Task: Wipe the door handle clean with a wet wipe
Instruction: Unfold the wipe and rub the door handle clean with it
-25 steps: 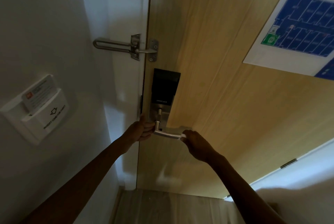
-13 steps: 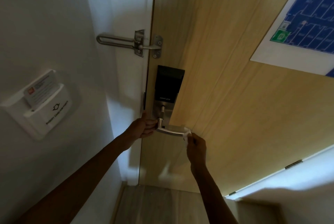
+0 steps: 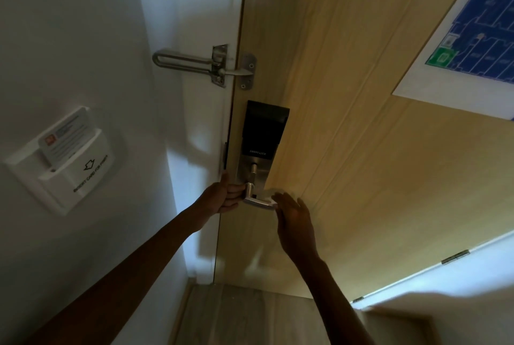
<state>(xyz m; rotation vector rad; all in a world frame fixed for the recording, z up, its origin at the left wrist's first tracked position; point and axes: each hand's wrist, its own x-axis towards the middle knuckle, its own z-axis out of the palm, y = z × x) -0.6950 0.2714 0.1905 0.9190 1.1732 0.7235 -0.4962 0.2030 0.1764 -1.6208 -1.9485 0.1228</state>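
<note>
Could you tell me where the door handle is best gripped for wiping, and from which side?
Grip the door handle along its bar, coming from its free right end: the bar lies level, clear of the door, and the left hand holds the pivot end.

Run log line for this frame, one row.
step: wiping | left hand: grips door handle base | right hand: wet wipe against handle tip

1. Dim exposure overall; forearms render as dark, low-detail shapes.
2. Brightest areas: a pale wall (image 3: 182,205) strip beside the door (image 3: 361,155), crossed by soft shadows, and the lower right corner.
3. Left hand (image 3: 219,200) gripping the door handle (image 3: 256,202): sharp, underexposed.
4. Right hand (image 3: 294,222) and wet wipe (image 3: 270,196): motion-blurred.
5. Wide-angle distortion bows the door edge; floor plan (image 3: 472,38) soft.
</note>
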